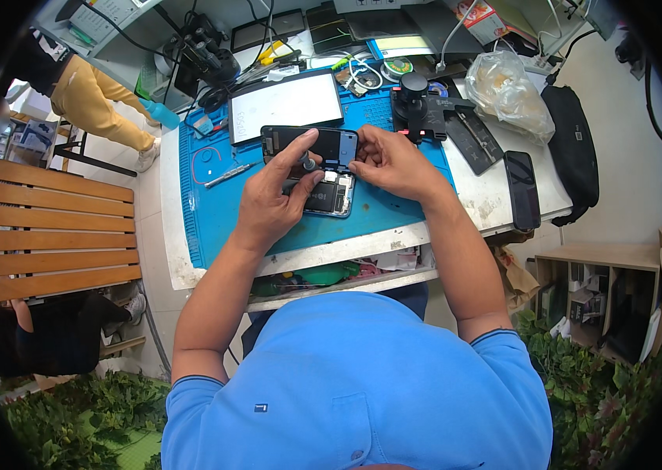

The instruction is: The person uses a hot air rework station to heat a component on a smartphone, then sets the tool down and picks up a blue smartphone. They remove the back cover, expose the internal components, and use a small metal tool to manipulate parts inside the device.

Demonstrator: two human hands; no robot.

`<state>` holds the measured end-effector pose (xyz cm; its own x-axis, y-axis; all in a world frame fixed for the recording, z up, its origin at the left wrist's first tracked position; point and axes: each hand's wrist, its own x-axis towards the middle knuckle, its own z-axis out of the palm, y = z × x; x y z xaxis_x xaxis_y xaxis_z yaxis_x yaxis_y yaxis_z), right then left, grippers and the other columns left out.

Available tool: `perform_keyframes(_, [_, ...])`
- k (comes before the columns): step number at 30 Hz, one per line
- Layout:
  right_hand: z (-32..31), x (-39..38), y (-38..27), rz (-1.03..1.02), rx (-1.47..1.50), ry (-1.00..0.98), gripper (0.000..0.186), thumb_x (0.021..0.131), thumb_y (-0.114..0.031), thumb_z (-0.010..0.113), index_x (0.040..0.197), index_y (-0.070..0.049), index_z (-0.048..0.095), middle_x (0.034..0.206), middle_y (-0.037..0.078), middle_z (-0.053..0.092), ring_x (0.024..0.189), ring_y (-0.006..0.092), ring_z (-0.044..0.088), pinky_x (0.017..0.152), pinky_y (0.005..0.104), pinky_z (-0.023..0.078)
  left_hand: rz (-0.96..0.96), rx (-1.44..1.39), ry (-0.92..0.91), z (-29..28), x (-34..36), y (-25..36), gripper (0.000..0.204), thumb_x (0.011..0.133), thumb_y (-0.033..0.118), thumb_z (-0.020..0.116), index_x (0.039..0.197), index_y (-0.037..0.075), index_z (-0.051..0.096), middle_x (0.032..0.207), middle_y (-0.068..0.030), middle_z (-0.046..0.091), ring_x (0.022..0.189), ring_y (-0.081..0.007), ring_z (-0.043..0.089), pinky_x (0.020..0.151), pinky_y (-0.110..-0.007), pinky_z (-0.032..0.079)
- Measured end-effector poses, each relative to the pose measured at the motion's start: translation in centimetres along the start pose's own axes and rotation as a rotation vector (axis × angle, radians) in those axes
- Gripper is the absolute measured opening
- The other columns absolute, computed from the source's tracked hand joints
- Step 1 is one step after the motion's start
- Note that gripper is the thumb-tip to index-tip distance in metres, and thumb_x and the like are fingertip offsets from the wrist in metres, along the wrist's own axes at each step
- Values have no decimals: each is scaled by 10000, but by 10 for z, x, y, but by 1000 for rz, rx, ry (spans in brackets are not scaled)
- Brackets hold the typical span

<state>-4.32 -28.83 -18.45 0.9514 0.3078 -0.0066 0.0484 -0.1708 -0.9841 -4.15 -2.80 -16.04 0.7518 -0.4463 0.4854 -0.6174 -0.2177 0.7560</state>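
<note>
An opened phone (335, 193) lies on the blue mat, its black battery and inner parts showing. Its lifted screen (332, 145) stands raised along the far side of the body. My left hand (272, 188) is closed around a small tool with a round grey end (307, 162), perhaps a screwdriver; its tip is hidden. The left index finger reaches across the screen. With bent fingers pressed together, my right hand (389, 164) pinches the screen's right edge, close to where screen and body meet.
The blue mat (389, 219) covers the white bench. Behind the phone sits a white-topped panel (288, 103). Tweezers (229, 175) lie left; a black clamp-like stand (417, 110), a dark phone (521, 190), a plastic bag (507, 90) and a black pouch (571, 149) lie right. Two people are at the left.
</note>
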Motion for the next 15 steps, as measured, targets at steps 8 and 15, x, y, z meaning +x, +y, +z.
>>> perform_keyframes(8, [-1,0,0,11,-25,-11,233,997,7,770,1170,-9,616,1017,42,721,928,73,671,767,238,525,65,16,-65,-5,4,-3,675,949,-54,823,1569,105,606,1216,-120,801,1064,-189,803,901,-318,666])
perform_keyframes(15, [-1,0,0,12,-24,-10,237,1003,5,765,1192,-6,623,1013,27,718,921,59,657,753,236,511,66,216,-7,-9,15,19,493,979,1,805,1452,123,737,1099,-100,804,925,-184,770,795,-328,626])
